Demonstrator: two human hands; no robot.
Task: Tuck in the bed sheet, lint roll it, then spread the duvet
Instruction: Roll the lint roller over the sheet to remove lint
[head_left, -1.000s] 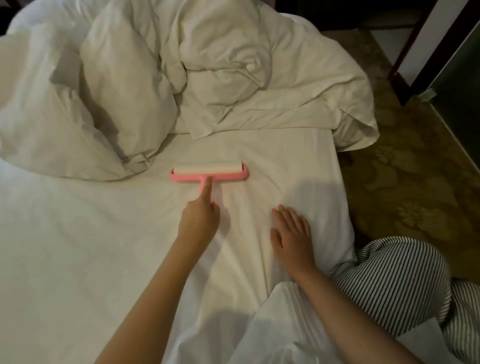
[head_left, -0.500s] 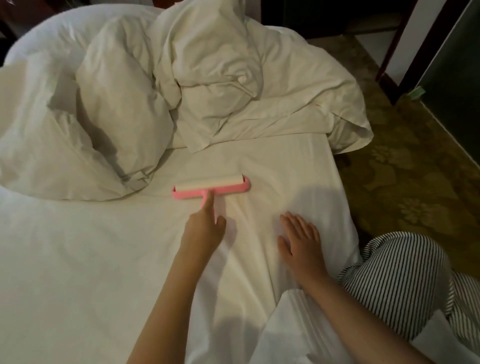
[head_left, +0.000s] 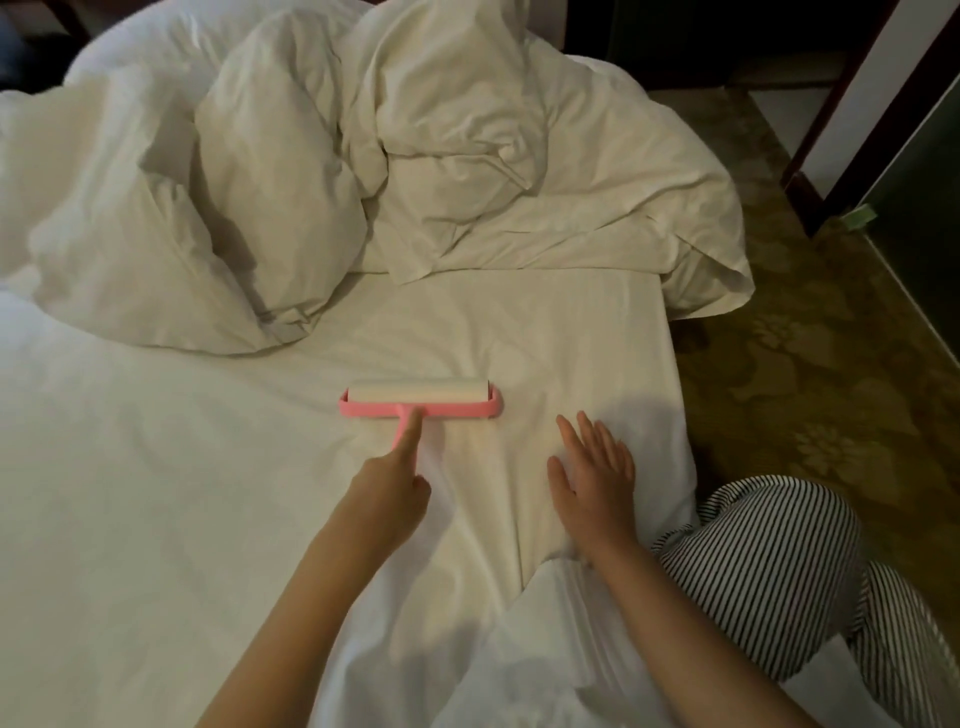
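Observation:
A pink lint roller (head_left: 421, 402) with a white roll lies flat on the white bed sheet (head_left: 156, 493), near the bed's right side. My left hand (head_left: 392, 488) grips its pink handle, index finger stretched along it toward the roll. My right hand (head_left: 592, 478) rests flat on the sheet just right of the roller, fingers straight and spread. The crumpled white duvet (head_left: 457, 156) is heaped across the far part of the bed, one corner hanging over the right edge.
The bed's right edge (head_left: 675, 395) drops to a patterned olive carpet (head_left: 810, 374). My knee in striped trousers (head_left: 769, 561) is at the lower right beside the bed. A dark wooden door frame (head_left: 852, 104) stands at the far right.
The roller and my left hand have slid slightly back toward me along the sheet. My right hand has stayed flat beside it, and the view has tilted a little.

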